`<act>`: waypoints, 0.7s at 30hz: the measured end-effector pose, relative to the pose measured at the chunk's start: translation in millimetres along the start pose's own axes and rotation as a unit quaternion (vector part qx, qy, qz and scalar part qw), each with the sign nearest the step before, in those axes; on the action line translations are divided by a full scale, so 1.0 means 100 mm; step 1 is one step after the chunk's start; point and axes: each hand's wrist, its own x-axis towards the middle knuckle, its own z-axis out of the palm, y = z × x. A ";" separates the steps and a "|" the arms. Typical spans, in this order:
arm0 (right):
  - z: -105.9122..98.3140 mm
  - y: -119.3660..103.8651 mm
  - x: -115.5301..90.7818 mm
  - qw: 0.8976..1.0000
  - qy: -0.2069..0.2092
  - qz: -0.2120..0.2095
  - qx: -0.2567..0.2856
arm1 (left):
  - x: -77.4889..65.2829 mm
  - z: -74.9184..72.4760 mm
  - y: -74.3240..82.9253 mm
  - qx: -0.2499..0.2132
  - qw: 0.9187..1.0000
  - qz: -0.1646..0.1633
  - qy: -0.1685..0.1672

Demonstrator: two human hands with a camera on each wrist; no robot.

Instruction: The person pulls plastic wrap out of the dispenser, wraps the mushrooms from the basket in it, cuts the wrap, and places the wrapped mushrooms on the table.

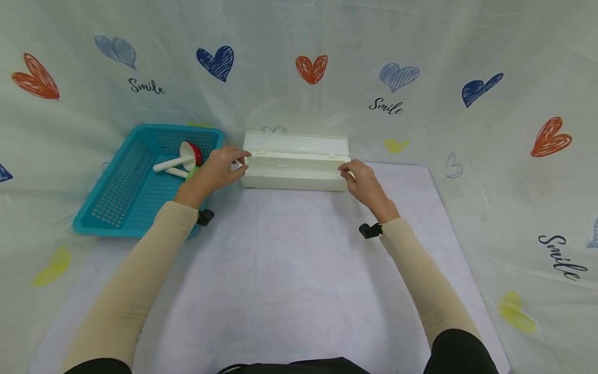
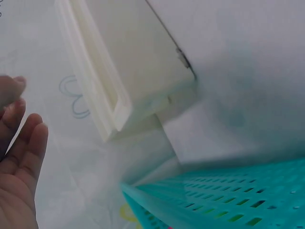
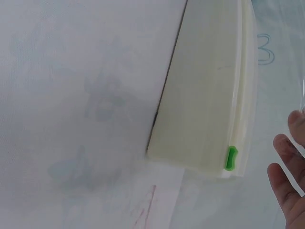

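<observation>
A long white cling film dispenser (image 1: 295, 179) stands at the back of the table, its lid (image 1: 299, 142) raised. The green slide cutter (image 3: 231, 158) shows at one end of its rim. Over the left end is my left hand (image 1: 221, 169), thumb and index tips close together in the left wrist view. My right hand (image 1: 366, 184) pinches at the right end. A thin clear glint of cling film (image 3: 303, 90) shows beside the right fingertips. The film between the hands is barely visible, and I cannot tell how far it spans.
To the left stands a turquoise perforated basket (image 1: 123, 192), right beside my left forearm. A red and white ladle-shaped thing (image 1: 189, 156) and a green-tipped utensil (image 1: 177, 172) lie in it. Behind the table hangs a printed curtain (image 1: 261, 78). The white tabletop (image 1: 289, 270) extends toward me.
</observation>
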 end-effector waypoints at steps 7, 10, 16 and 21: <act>-0.02 0.03 0.00 1.000 -0.006 0.012 -0.010 | -0.05 0.03 0.02 -0.020 1.000 -0.017 0.017; -0.04 0.04 0.00 1.000 0.006 0.013 -0.012 | -0.07 0.05 0.02 -0.035 0.998 -0.026 0.033; -0.10 0.04 0.00 0.999 0.030 0.015 -0.005 | -0.09 0.09 0.02 -0.062 0.995 -0.042 0.067; -0.18 0.02 0.00 0.999 0.045 0.001 0.007 | -0.11 0.08 0.05 -0.072 0.991 -0.020 0.113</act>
